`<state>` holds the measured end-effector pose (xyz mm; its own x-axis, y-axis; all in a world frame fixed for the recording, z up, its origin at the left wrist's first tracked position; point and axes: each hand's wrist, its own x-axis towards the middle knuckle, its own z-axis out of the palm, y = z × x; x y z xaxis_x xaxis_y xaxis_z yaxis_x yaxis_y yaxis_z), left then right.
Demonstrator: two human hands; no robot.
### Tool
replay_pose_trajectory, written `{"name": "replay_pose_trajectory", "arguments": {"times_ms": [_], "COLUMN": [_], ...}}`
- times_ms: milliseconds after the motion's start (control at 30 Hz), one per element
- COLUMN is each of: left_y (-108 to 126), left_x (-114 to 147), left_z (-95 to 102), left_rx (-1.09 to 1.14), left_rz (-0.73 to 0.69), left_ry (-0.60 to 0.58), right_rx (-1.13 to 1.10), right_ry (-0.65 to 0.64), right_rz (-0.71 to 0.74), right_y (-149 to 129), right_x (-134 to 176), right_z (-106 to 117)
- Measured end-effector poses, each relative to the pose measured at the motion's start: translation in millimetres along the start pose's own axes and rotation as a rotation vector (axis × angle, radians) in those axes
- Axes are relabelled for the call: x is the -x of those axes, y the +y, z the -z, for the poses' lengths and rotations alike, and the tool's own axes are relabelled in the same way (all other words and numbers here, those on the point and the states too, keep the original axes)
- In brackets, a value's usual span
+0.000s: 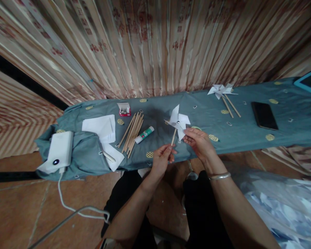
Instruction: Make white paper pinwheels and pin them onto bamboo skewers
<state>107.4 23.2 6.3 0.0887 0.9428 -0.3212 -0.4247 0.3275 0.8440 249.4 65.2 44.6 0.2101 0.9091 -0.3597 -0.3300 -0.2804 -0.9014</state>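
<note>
A white paper pinwheel (175,115) with a silver pin at its centre is held above the front part of the cloth-covered table. My left hand (162,158) is closed around its wooden stick. The fingers of my right hand (198,140) pinch the lower right paper blade. Left of my hands lie a glue stick (144,135) and a bundle of wooden sticks (132,135). Behind these stands a small open red box (124,110) with shiny metal pins inside. Finished-looking paper pinwheels (222,90) on sticks rest at the back right.
White paper sheets (101,126) lie on the left, with a pencil-like stick on the lower ones. A white power bank (60,148) with a cable is at the left end. A black phone (264,115) and a blue-framed object (309,83) lie right. A curtain (155,45) hangs behind.
</note>
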Motion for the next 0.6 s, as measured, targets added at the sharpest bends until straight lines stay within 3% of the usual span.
{"name": "replay_pose_trajectory", "arguments": {"times_ms": [300,600], "left_y": [-1.2,-2.7], "left_x": [-0.3,-1.6], "left_z": [0.9,1.3], "left_rx": [0.007,-0.009], "left_rz": [-0.009,-0.012], "left_ry": [-0.001,-0.004], "right_rx": [-0.036,0.183], "right_ry": [-0.064,-0.150], "right_rz": [-0.095,0.017], "right_y": [-1.8,-1.9], "right_x": [7.7,10.9], "right_z": [-6.0,-7.8]}}
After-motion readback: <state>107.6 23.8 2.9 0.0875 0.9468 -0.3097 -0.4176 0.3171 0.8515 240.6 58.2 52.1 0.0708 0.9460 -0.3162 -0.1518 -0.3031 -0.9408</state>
